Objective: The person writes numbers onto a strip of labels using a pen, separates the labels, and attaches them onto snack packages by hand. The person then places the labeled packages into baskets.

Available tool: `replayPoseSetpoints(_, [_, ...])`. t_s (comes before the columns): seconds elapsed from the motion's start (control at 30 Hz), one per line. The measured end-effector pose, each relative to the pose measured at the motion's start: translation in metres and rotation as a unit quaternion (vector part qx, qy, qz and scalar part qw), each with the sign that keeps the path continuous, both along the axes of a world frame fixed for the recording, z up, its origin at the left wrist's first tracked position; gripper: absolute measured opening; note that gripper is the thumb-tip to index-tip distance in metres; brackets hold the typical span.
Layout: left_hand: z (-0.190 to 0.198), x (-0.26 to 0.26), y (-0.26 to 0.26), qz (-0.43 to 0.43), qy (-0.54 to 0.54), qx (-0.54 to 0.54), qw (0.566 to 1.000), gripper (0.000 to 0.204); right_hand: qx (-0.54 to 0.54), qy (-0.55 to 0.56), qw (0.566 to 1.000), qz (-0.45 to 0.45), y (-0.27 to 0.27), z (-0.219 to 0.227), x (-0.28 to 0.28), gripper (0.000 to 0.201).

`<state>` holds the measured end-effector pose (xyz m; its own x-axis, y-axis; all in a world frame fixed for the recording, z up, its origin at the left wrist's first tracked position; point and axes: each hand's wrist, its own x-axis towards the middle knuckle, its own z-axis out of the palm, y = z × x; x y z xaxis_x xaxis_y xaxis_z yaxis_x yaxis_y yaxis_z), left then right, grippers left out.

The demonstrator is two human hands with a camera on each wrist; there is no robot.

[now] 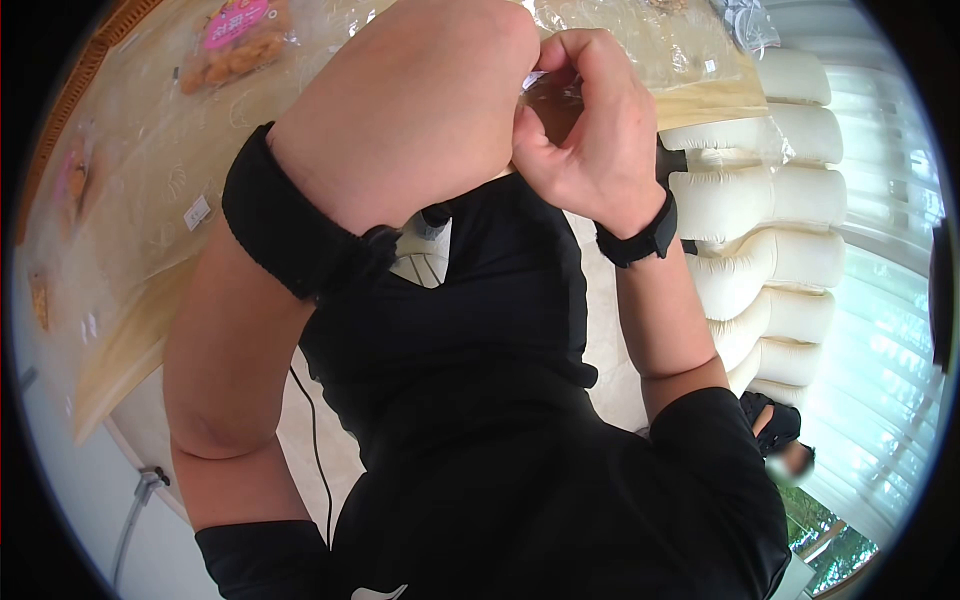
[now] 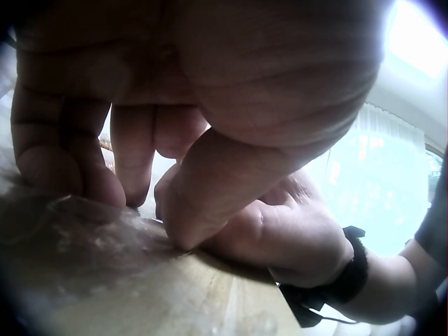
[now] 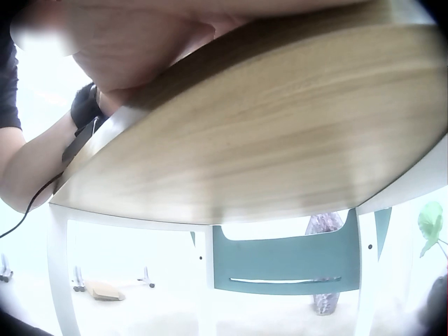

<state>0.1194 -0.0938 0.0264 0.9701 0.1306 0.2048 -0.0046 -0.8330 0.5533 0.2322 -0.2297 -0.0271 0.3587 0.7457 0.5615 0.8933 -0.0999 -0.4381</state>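
Note:
In the head view my left hand (image 1: 430, 100) reaches over the tabletop with its back to the camera, hiding its own fingertips. The left wrist view shows the left hand's (image 2: 210, 119) thumb and fingers bent down onto a clear plastic wrapper (image 2: 98, 234), pinching it. Close beside it, my right hand (image 1: 595, 130) has its thumb and forefinger curled toward each other, with a shiny bit of the wrapper (image 1: 532, 80) showing between the hands. What the wrapper contains is hidden. In the right wrist view the right hand's fingers are mostly out of sight above the table edge.
A snack bag with a pink label (image 1: 238, 65) lies on the plastic-covered table (image 1: 150, 185), with smaller packets (image 1: 75, 178) at the left. A cream padded seat (image 1: 755, 200) stands at the right. Another person (image 1: 775, 430) is farther back. Under the tabletop (image 3: 245, 140) is a teal panel (image 3: 287, 259).

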Motion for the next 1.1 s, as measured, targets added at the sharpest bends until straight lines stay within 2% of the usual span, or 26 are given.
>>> replayPoseSetpoints(0.17, [0.001, -0.001, -0.001, 0.014, 0.035, -0.012, 0.999, 0.034, 0.006, 0.002, 1.000, 0.000, 0.001, -0.001, 0.001, 0.030])
replayPoseSetpoints(0.27, [-0.004, -0.001, 0.001, 0.005, -0.025, 0.025, 0.999, 0.035, 0.006, -0.003, 1.000, -0.003, 0.001, -0.001, 0.001, 0.030])
replayPoseSetpoints(0.37, [-0.002, -0.001, 0.001, 0.003, -0.002, 0.010, 1.000, 0.036, -0.014, 0.031, 0.999, 0.004, -0.001, -0.001, 0.000, 0.030])
replayPoseSetpoints(0.53, [0.004, -0.001, -0.002, 0.019, 0.046, -0.007, 0.999, 0.033, 0.024, 0.070, 0.997, -0.009, -0.002, -0.003, -0.002, 0.031])
replayPoseSetpoints(0.63, [0.003, 0.000, -0.001, 0.014, 0.046, -0.011, 0.999, 0.031, 0.025, 0.021, 0.999, -0.006, -0.001, -0.003, 0.000, 0.031])
replayPoseSetpoints(0.77, [0.006, 0.000, -0.001, 0.021, 0.061, -0.021, 0.998, 0.032, 0.015, 0.013, 1.000, -0.006, 0.000, -0.003, -0.001, 0.032])
replayPoseSetpoints(0.87, [0.001, 0.000, 0.001, 0.015, 0.053, -0.012, 0.998, 0.032, 0.013, 0.009, 1.000, -0.007, 0.000, -0.001, -0.001, 0.031])
replayPoseSetpoints(0.93, [-0.004, 0.000, 0.003, -0.012, -0.022, 0.030, 0.999, 0.033, 0.008, 0.012, 1.000, -0.009, 0.001, -0.001, -0.001, 0.031])
replayPoseSetpoints(0.97, [-0.004, -0.001, 0.003, -0.012, -0.022, 0.030, 0.999, 0.033, 0.008, 0.012, 1.000, -0.009, 0.001, -0.001, 0.000, 0.031])
replayPoseSetpoints(1.1, [0.003, -0.001, 0.000, 0.005, 0.040, -0.010, 0.999, 0.033, -0.020, 0.044, 0.999, -0.019, 0.000, 0.001, -0.001, 0.030])
